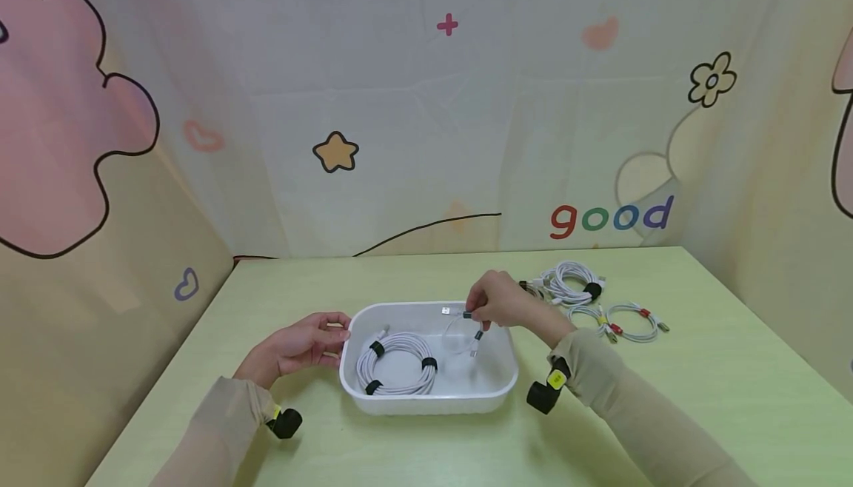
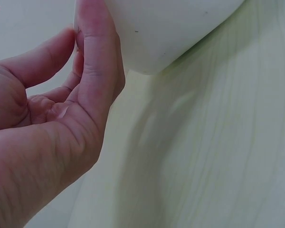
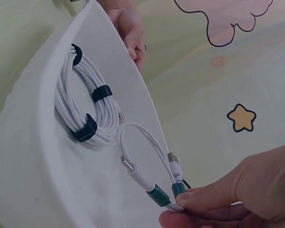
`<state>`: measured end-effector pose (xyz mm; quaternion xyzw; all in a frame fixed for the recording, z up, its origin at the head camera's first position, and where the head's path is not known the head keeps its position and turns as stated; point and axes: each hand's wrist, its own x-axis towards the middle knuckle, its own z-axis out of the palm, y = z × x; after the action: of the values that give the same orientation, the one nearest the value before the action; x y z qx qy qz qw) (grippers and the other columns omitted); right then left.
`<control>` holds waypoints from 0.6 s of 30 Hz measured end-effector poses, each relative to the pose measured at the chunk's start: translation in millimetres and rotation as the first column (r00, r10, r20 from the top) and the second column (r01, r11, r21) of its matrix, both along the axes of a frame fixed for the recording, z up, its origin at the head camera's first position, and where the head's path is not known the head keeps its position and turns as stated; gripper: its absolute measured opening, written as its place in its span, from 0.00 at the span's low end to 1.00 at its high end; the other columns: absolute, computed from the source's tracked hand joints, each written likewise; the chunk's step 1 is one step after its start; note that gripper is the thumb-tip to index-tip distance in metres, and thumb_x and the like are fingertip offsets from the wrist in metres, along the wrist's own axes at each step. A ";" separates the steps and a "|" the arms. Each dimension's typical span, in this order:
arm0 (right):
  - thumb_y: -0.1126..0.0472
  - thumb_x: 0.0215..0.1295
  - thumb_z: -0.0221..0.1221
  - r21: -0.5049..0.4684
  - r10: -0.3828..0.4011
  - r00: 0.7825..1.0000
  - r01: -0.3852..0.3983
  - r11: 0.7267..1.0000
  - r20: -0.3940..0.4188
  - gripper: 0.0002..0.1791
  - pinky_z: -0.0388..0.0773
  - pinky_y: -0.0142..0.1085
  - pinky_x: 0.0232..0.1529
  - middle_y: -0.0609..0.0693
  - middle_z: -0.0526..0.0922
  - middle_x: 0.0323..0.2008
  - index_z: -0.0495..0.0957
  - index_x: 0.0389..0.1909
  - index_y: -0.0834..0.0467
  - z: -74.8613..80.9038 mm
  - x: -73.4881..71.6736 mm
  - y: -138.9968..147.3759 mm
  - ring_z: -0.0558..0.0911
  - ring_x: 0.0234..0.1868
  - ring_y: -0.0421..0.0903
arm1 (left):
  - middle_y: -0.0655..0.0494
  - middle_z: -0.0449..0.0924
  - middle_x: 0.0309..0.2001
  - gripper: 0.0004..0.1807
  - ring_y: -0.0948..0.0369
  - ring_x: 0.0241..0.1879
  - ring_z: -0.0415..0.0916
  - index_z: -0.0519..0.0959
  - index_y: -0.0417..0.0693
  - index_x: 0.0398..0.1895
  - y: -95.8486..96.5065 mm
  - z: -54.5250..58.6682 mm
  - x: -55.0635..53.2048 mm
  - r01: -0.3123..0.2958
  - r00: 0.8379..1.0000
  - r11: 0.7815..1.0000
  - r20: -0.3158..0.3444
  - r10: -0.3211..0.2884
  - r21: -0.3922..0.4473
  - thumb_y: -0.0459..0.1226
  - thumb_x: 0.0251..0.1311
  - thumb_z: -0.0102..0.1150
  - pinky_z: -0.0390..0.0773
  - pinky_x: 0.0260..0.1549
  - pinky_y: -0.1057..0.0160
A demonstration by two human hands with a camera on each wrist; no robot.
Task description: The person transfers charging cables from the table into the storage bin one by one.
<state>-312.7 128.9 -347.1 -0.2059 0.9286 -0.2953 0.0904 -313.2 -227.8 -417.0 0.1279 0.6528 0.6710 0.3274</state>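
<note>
A white plastic tub [image 1: 429,403] stands on the table with a thick coil of white cable [image 1: 400,337], bound by black straps, in its left part. My left hand [image 1: 308,343] holds the tub's left end, thumb and fingers at the rim. At the tub's right side my right hand [image 1: 501,300] pinches a small looped white cable [image 3: 141,179] between thumb and fingers. That cable has green bands [image 3: 158,195] near its metal-tipped plugs and hangs over the tub's inside. In the right wrist view its loop comes close to the big coil.
To the right behind the tub lie a coiled white cable [image 1: 563,296] with a black strap and smaller looped cables [image 1: 635,340] with red and yellow bands. A printed curtain [image 1: 400,102] borders the table's back edge.
</note>
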 end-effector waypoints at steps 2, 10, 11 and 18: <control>0.74 0.59 0.61 0.004 0.012 1.000 -0.012 1.000 -0.006 0.03 0.81 0.34 0.26 0.62 0.85 0.30 0.82 0.34 0.67 -1.1 -0.2 -2.2 0.82 0.22 0.48 | 0.58 0.79 0.40 0.05 0.63 0.36 0.78 0.71 0.48 0.46 0.1 0.2 0.0 0.004 1.000 1.000 -0.002 -0.004 0.006 0.33 0.69 0.50 0.84 0.38 0.63; 0.74 0.58 0.61 0.025 0.022 1.000 -0.022 0.999 -0.009 0.03 0.80 0.31 0.26 0.61 0.85 0.29 0.82 0.32 0.66 -6.0 -2.0 -7.3 0.79 0.20 0.43 | 0.58 0.80 0.39 0.05 0.64 0.35 0.79 0.71 0.47 0.45 0.0 0.1 -0.2 0.007 1.000 1.000 -0.005 -0.007 0.010 0.32 0.69 0.50 0.84 0.37 0.63; 0.74 0.58 0.61 0.032 0.028 0.999 -0.028 0.999 -0.014 0.03 0.79 0.30 0.24 0.60 0.85 0.28 0.82 0.32 0.66 -6.5 -2.0 -7.6 0.79 0.20 0.43 | 0.58 0.80 0.40 0.05 0.64 0.35 0.79 0.71 0.47 0.46 -0.1 -0.2 -0.3 0.006 1.000 1.000 -0.007 -0.006 0.009 0.32 0.69 0.50 0.84 0.37 0.63; 0.75 0.58 0.61 0.038 0.030 0.999 -0.030 0.999 -0.015 0.04 0.77 0.28 0.23 0.59 0.84 0.28 0.82 0.33 0.66 -9.2 -1.4 -10.9 0.79 0.20 0.44 | 0.58 0.79 0.40 0.05 0.63 0.36 0.78 0.71 0.48 0.46 -0.5 -2.9 -1.4 0.003 1.000 1.000 -0.013 -0.003 -0.007 0.32 0.69 0.50 0.84 0.38 0.63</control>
<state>-314.1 118.1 -356.3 -0.2204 0.9315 -0.2745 0.0916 -314.6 -228.3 -419.9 0.1320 0.6573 0.6674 0.3243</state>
